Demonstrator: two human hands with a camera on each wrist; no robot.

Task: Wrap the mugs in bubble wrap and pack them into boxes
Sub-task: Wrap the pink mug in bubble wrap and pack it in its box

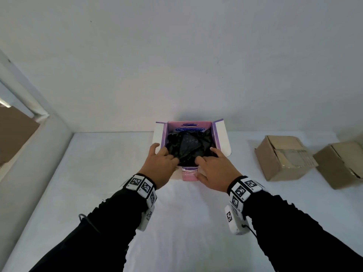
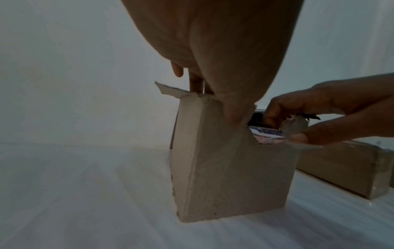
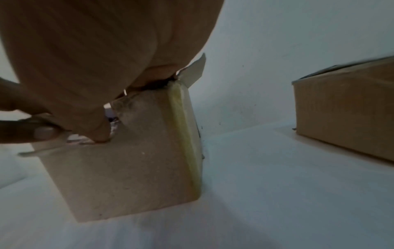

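Note:
An open box (image 1: 222, 138) with a purple and pink inside stands on the white table by the back wall. A bundle in black bubble wrap (image 1: 188, 144) fills it; no mug shows through. My left hand (image 1: 159, 163) sits at the box's near left corner. Its thumb presses on the bundle and its straight fingers lie along the left wall. My right hand (image 1: 216, 169) is at the near right. Its fingers curl into the box onto the wrap while its thumb (image 2: 298, 138) presses the outside of the front wall (image 2: 224, 168). The right wrist view shows the same box (image 3: 127, 168) from outside.
Two closed brown cardboard boxes (image 1: 282, 158) (image 1: 341, 165) lie on the table (image 1: 98, 173) to the right; the nearer one (image 3: 345, 104) also shows in the right wrist view. A white wall rises just behind the box. A brown panel (image 1: 13, 132) is beyond the table's left edge.

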